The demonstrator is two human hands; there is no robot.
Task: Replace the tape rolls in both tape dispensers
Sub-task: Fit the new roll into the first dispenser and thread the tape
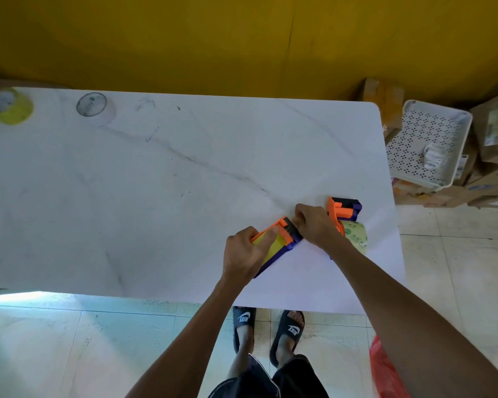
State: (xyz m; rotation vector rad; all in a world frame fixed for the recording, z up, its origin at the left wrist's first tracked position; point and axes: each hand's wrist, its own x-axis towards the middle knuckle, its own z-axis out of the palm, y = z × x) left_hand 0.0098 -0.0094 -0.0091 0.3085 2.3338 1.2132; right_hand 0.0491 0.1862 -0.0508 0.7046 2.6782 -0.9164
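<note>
An orange and purple tape dispenser (282, 242) with a yellow tape roll in it lies near the front right of the white marble table (161, 182). My left hand (246, 252) grips its body and the yellow roll. My right hand (314, 224) pinches at the dispenser's orange front end; what its fingertips hold is hidden. A second orange and purple dispenser (346, 209) with a clear greenish roll (357, 235) lies just behind my right wrist. Two more tape rolls stand at the far left: a yellow one (10, 106) and a pale clear one (94, 106).
A white perforated plastic tray (427, 143) and cardboard boxes (495, 156) sit on the floor to the right of the table. A red bag (385, 372) lies at the lower right. My feet in black slippers stand under the front edge.
</note>
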